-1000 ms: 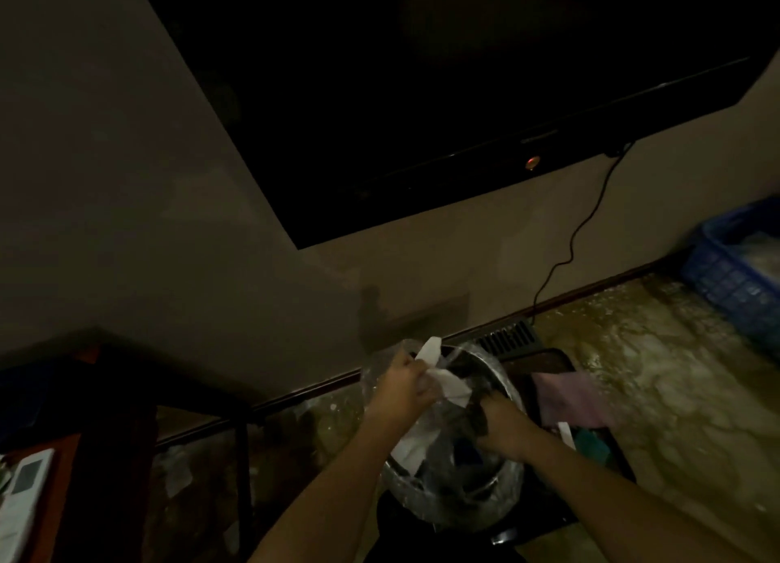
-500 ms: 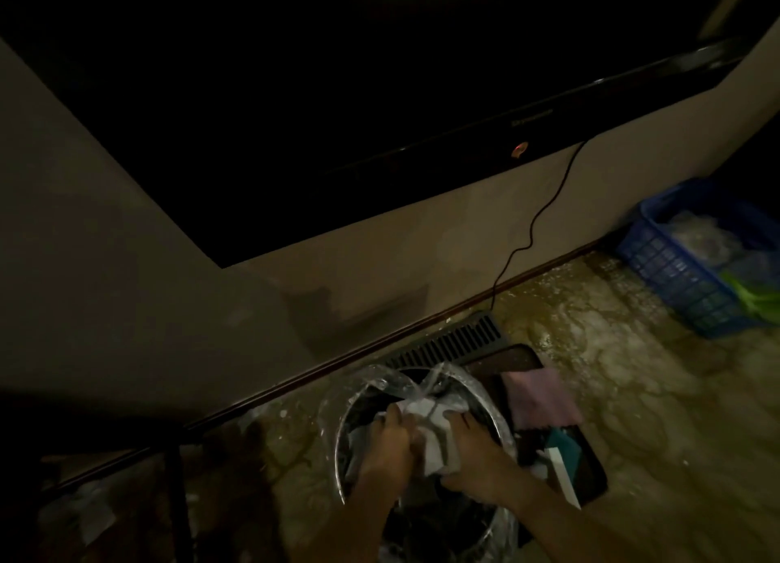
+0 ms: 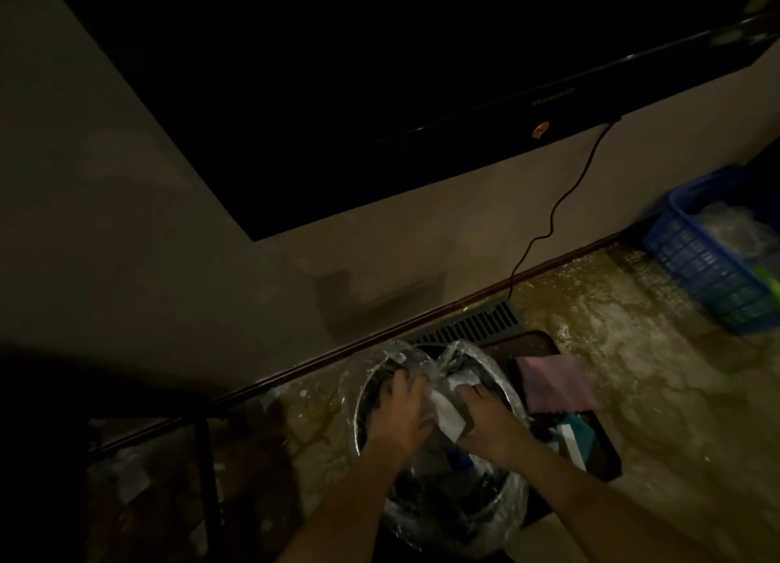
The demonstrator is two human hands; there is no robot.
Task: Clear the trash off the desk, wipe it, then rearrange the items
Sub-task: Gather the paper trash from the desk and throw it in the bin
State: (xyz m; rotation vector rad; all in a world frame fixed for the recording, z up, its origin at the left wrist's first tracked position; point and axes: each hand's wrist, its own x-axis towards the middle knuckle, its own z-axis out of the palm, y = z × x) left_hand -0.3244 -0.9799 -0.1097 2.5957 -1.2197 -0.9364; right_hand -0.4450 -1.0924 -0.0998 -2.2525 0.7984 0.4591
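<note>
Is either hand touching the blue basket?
No; left hand and right hand are both at the bin, away from the blue basket.

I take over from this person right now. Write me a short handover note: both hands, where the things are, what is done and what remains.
Left hand: down inside the trash bin, against its clear liner; the dim light hides whether it grips anything.
Right hand: grips the white paper and presses it into the bin.
Pink cloth: lies on the dark tray to the right of the bin, untouched.
Done: the paper trash has reached the bin.
Left: let go of the paper, then wipe the desk and rearrange the items. The desk is out of view.
</note>
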